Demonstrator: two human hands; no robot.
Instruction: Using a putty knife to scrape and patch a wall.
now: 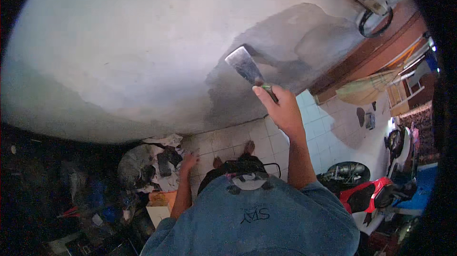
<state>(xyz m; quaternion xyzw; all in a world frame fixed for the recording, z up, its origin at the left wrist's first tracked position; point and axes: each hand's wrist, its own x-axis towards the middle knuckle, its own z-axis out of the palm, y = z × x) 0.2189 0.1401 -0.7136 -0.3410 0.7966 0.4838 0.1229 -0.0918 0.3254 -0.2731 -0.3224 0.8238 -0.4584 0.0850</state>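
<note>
- Right hand [284,109], centre right of the frame: closed around the handle of a putty knife [244,65], blade flat against the wall [119,41].
- Left hand [189,161], lower centre: hanging loose and empty, fingers spread, above the tiled floor [228,139].
- Judged partly done: dark, damp-looking grey patch [285,37] upper right; pale, dry wall left across the upper left.
- No readable labels; crumpled grey bag [135,168] and pale box [159,210], lower left.

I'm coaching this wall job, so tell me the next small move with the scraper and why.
Probably draw the putty knife down and left across the edge of the darker grey patch. The right hand holds its blade against the wall right where that patch meets the paler surface; the left hand hangs free.
</note>
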